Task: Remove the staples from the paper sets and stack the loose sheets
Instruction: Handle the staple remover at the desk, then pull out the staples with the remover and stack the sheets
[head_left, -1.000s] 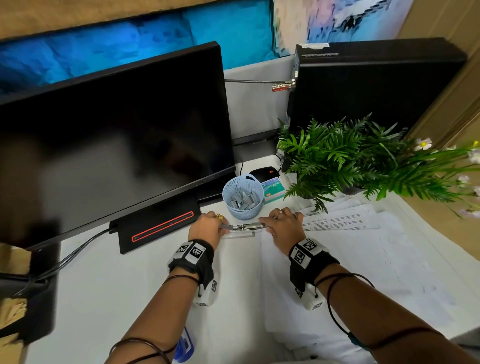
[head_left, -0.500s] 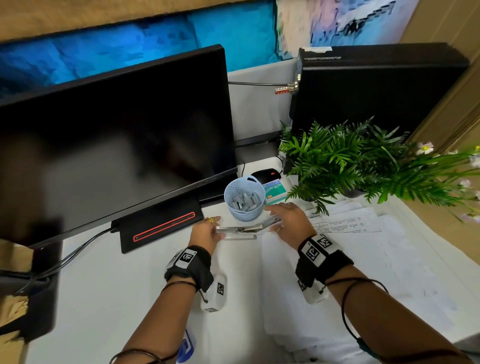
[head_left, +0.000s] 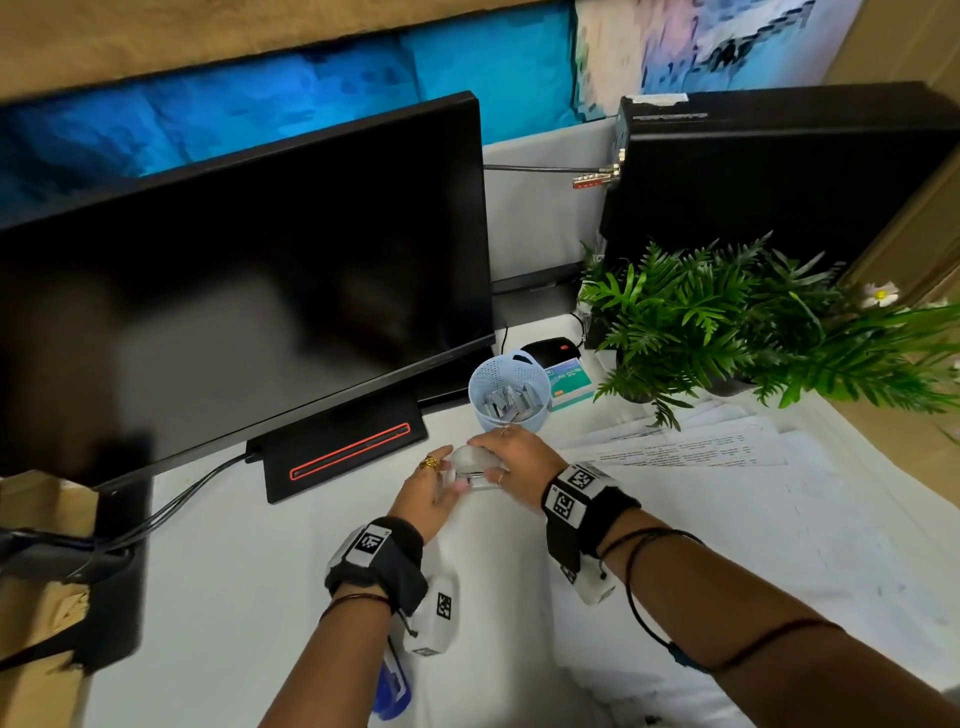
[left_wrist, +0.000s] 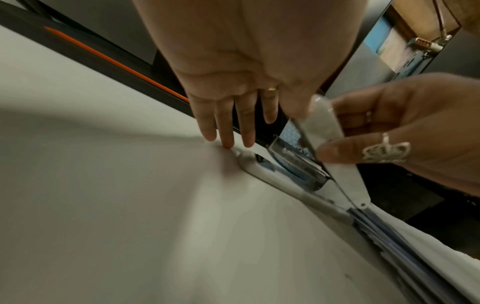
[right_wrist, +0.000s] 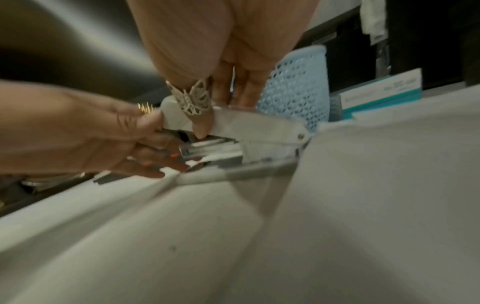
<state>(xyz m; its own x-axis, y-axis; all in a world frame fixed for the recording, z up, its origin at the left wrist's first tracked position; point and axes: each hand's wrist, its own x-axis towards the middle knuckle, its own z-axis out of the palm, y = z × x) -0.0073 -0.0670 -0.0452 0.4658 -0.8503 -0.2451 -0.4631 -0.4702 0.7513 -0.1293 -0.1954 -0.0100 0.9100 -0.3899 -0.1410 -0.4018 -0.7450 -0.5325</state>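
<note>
A white stapler (head_left: 466, 472) lies on the white desk (head_left: 260, 597) in front of the blue basket, its top arm raised at an angle over the base (left_wrist: 272, 171). My right hand (head_left: 511, 457) pinches that top arm (right_wrist: 249, 125), thumb on the near side and fingers on the far side. My left hand (head_left: 431, 493) is at the stapler's front end, its straight fingers (left_wrist: 226, 123) touching the desk and the base tip. Printed paper sheets (head_left: 727, 519) are spread over the desk to the right, under my right forearm.
A blue mesh basket (head_left: 511, 389) with metal pieces stands just behind the hands, a staple box (head_left: 569, 382) beside it. A monitor (head_left: 234, 286) stands left, a green plant (head_left: 727, 332) and a black computer tower (head_left: 779, 171) right. A blue object (head_left: 392, 686) lies near the front edge.
The stapler lay opened out flat between both hands. My right hand has swung its top arm over toward the left, and the two hands have come together.
</note>
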